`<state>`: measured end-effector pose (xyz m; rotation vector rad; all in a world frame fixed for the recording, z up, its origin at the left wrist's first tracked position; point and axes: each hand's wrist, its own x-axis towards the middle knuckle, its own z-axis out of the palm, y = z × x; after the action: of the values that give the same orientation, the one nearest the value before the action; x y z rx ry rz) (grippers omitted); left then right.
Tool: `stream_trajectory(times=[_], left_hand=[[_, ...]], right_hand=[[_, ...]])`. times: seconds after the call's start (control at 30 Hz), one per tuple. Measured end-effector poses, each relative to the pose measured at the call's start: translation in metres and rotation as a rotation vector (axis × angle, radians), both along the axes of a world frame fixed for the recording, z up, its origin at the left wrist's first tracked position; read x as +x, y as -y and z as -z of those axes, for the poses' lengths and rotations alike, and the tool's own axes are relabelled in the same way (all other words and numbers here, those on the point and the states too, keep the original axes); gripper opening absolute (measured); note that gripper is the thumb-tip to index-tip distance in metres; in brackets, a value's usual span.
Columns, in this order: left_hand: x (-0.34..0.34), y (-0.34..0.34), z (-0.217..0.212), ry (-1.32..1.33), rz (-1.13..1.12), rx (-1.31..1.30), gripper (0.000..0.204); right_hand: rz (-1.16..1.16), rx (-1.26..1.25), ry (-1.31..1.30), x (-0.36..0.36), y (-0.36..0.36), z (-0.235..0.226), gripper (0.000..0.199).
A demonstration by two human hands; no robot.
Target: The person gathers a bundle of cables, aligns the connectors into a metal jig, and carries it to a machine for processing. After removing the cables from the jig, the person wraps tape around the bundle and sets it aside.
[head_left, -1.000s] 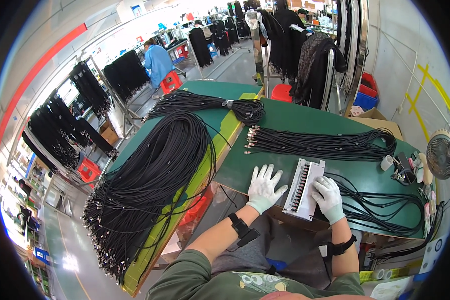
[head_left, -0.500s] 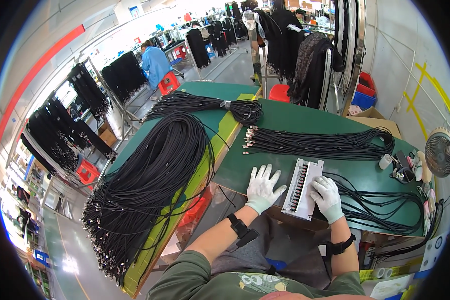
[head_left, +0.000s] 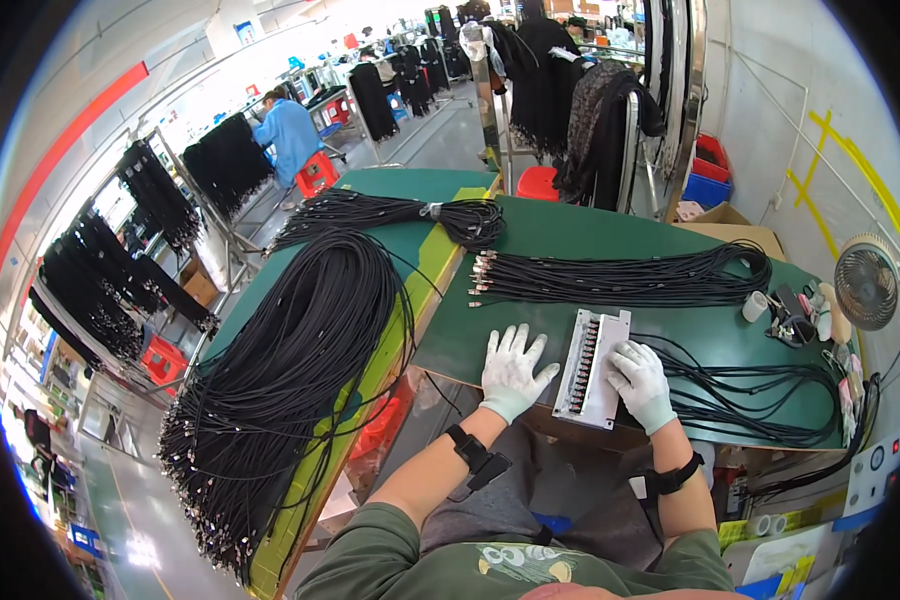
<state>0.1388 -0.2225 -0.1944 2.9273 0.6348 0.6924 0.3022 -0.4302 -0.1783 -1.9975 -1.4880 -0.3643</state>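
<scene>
A white-gloved left hand (head_left: 515,375), mine, lies on the green table (head_left: 440,345) with fingers spread and nothing in it. Just right of it is a silver metal fixture (head_left: 598,400), with a row of dark connector ends (head_left: 582,370) along its left part. My right hand (head_left: 643,388), gloved too, rests on the fixture's right side. Its fingers are a little bent and slightly apart, and I see nothing gripped in them. Black cables (head_left: 740,390) run from beside the fixture and loop to the right, passing behind the right hand.
Across the table's far side lies a bundle of black cables (head_left: 610,280) with metal ends. A large cable heap (head_left: 300,320) covers the left table. At the right are a small fan (head_left: 866,283), a white tape roll (head_left: 755,306) and tools. A co-worker in blue (head_left: 292,140) sits beyond.
The view has turned slightly, so everything sits a little further left in the picture. Both hands keep about the same places relative to the fixture and the table.
</scene>
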Motion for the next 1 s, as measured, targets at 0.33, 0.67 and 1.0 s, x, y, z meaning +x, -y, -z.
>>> stream_trajectory(times=[0.33, 0.67, 1.0], left_hand=[[0.001, -0.007, -0.004, 0.068, 0.130, 0.072, 0.048], [0.006, -0.033, 0.019, 0.189, 0.277, -0.248, 0.042], [-0.023, 0.031, -0.009, 0.511, 0.289, -0.934, 0.039]], right_hand=[[0.161, 0.224, -0.146, -0.042, 0.088, -0.022, 0.040], [2.021, -0.145, -0.333, -0.224, 0.568, -0.012, 0.049], [1.667, -0.063, -0.355, -0.372, 0.827, 0.128, 0.042]])
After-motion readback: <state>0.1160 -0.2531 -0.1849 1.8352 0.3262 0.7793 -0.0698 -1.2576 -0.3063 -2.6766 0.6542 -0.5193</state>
